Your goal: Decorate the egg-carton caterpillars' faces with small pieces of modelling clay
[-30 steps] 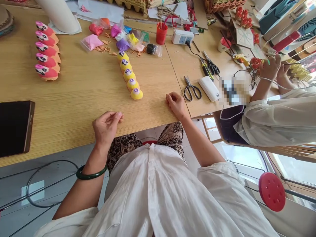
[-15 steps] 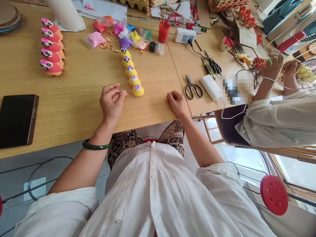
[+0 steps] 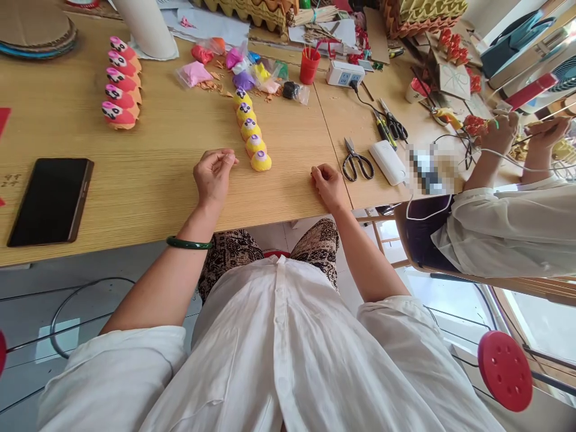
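L hand (image 3: 213,178) is over the counter (image 3: 279,195), thumb & fingers pinched together, nothing visible between them; R hand (image 3: 330,187) sits loosely curled near the counter edge, nothing visible in it. Row of yellow domes (image 3: 249,128) w/ purple dots runs away from the body, long axis slightly slanted, far end by the clay bags (image 3: 243,79). Nearest dome (image 3: 261,161) lies just right of L hand, so L is closer; R hand is further off, to the row's right. Pink pieces (image 3: 121,84) sit well left, scissors (image 3: 357,162) just right of R hand, phone (image 3: 50,202) far left. Co-worker's hands (image 3: 517,135) at far right, well apart.
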Tool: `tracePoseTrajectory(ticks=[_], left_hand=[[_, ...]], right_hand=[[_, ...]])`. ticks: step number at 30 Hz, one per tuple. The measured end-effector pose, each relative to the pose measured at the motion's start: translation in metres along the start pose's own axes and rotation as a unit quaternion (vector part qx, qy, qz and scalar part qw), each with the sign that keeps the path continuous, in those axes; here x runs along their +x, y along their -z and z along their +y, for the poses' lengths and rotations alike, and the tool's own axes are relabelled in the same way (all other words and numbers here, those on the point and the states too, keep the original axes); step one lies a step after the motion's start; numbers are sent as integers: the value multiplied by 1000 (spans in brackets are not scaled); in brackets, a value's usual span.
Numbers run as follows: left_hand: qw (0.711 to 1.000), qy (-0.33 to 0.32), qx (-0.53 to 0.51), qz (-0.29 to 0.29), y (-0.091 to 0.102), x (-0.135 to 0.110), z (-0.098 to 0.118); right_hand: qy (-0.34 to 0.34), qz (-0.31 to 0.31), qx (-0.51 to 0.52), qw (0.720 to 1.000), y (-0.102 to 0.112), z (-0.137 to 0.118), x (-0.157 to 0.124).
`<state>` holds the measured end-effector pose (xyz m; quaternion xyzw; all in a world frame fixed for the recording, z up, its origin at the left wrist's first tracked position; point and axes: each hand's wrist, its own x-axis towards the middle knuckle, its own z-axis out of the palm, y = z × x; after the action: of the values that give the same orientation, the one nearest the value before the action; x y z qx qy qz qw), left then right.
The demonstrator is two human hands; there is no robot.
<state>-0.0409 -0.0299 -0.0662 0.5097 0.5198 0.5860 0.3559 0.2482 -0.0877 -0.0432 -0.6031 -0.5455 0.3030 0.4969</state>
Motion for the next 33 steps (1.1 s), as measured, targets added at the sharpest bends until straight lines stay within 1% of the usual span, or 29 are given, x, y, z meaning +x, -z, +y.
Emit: tracePoseTrajectory(ticks=[5, 11, 16, 23, 28, 33], left_hand=[[999, -31, -8, -16, 0, -2, -9], [997, -71, 9, -28, 0, -4, -12], [997, -70, 18, -29, 1, -3, -13], [998, -58, 19, -30, 0, -3, -12], [998, -42, 20, -29, 0, -4, -8], [998, -33, 32, -32, 1, -7, 1]], right_hand=[[6, 6, -1, 1000, 0, 0, 0], [0, 1, -4, 1000, 1, -3, -1], [9, -2, 1, 1000, 2, -7, -3], [-5, 3, -15, 1000, 1, -7, -2], [6, 2, -9, 1000, 1, -5, -1], [-5, 10, -19, 1000, 0, -3, -1]])
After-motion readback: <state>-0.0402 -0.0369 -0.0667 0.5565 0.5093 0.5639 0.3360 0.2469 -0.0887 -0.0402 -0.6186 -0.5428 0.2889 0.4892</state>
